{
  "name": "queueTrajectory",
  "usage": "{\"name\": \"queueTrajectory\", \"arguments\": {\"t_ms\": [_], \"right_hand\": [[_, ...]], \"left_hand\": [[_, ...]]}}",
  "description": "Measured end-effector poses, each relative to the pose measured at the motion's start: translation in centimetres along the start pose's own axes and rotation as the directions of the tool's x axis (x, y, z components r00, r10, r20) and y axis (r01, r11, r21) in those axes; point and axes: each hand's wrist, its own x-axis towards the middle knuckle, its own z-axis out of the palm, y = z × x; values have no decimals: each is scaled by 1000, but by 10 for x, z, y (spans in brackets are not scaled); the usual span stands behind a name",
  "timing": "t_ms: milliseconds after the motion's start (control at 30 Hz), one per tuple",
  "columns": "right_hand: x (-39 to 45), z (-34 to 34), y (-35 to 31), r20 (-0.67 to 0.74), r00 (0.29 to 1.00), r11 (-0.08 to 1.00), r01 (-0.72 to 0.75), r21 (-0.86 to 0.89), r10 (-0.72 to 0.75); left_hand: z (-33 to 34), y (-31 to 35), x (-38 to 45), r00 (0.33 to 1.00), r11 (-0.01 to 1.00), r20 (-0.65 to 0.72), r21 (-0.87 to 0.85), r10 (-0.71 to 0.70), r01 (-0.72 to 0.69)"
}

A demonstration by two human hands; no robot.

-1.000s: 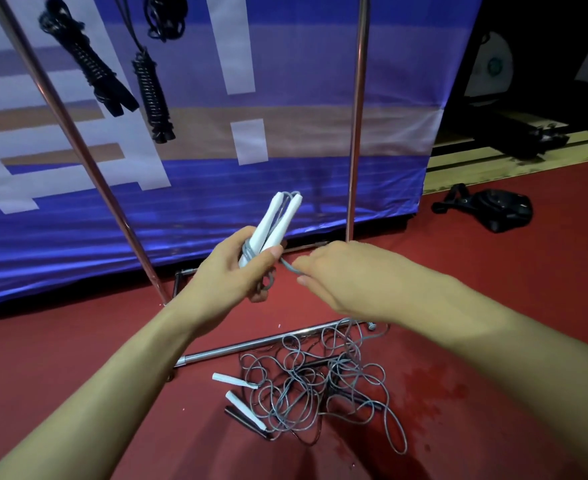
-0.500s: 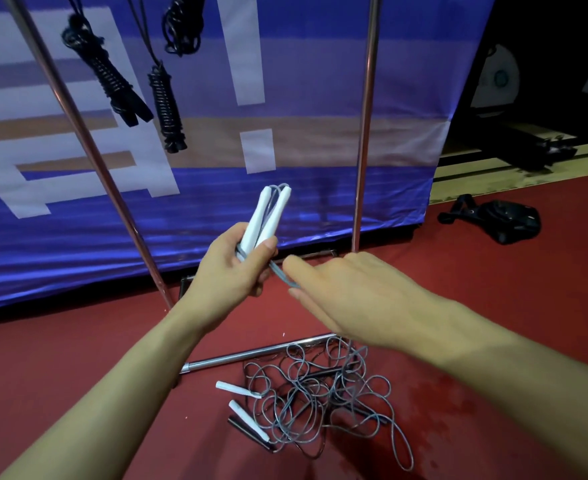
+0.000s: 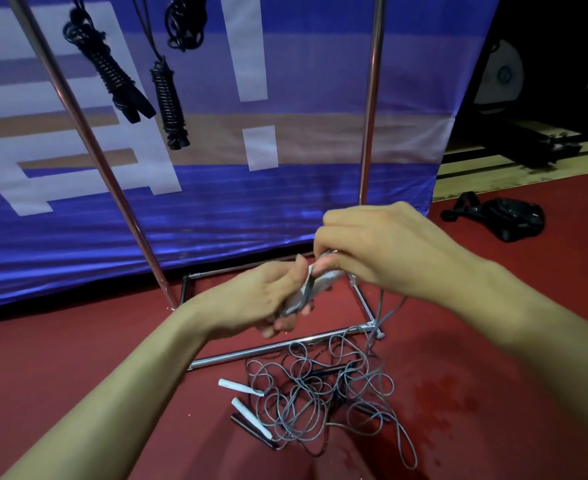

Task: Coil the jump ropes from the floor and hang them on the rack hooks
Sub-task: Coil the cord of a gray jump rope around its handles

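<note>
Now, left hand (image 3: pixel 268 299) grip clasps white handles (image 3: pixel 315 284), right hand (image 3: pixel 382 247) pinches cord (image 3: pixel 380 303) — just above

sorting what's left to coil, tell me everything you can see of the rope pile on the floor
The rope pile is a loose tangle of thin grey cord, looping over itself on the red floor just in front of the rack's base bar. Two white handles and a black one poke out at its left. One strand rises toward the hands.

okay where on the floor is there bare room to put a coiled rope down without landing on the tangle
Bare red floor lies left of the rack base bar, and more between the tangled ropes and the black bag. Crowded: right below both hands, where cords and white handles pile against the bar.
</note>
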Motion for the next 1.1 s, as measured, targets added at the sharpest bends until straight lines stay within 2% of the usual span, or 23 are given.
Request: {"name": "queueTrajectory", "arguments": {"t_ms": [33, 133, 200, 267, 333, 467, 533, 600, 667, 733, 800, 967, 1067, 1100], "right_hand": [[0, -4, 0, -12, 1000, 999, -11, 37, 11], [0, 1, 4, 39, 999, 996, 3, 88, -6], [2, 8, 7, 114, 993, 983, -47, 177, 27], [2, 12, 17, 245, 966, 890, -181, 418, 81], [-2, 17, 28, 357, 931, 771, -278, 573, 71], [-7, 31, 28, 400, 917, 672, -290, 681, -10], [-9, 36, 26, 419, 908, 608, -339, 718, 12], [-12, 39, 24, 434, 899, 486, -405, 775, 58], [-15, 43, 24, 423, 903, 432, -411, 803, 72], [-17, 46, 28, 408, 910, 436, -398, 808, 74], [-20, 43, 37, 409, 910, 491, -385, 782, 63], [-30, 29, 53, 398, 915, 524, -374, 765, 73], [-27, 43, 43, 379, 918, 642, -360, 678, 114], [-27, 50, 40, 365, 922, 647, -358, 673, 129]], "left_hand": [[0, 2, 0, 1000, 1000, 29, 18, 1, -1], [3, 6, -1, 995, 976, 96, 215, 0, -21], [9, 10, -1, 991, 971, 134, 236, -1, -31], [10, 11, -3, 985, 982, 172, 181, 23, -54], [7, 12, -6, 982, 986, 183, 148, 47, -75], [4, 13, -8, 981, 987, 172, 118, 87, -108], [4, 13, -9, 984, 993, 155, 60, 89, -99], [2, 11, -9, 986, 995, 140, 27, 90, -94], [1, 7, -8, 986, 997, 150, 26, 74, -79], [1, 5, -7, 982, 998, 179, 27, 53, -58], [0, 2, -8, 978, 998, 203, 3, 58, -59], [-15, -8, -14, 970, 983, 195, -140, 145, -119], [-12, -12, -12, 974, 973, 132, -164, 187, -165], [-11, -14, -9, 978, 968, 80, -177, 194, -177]]}}
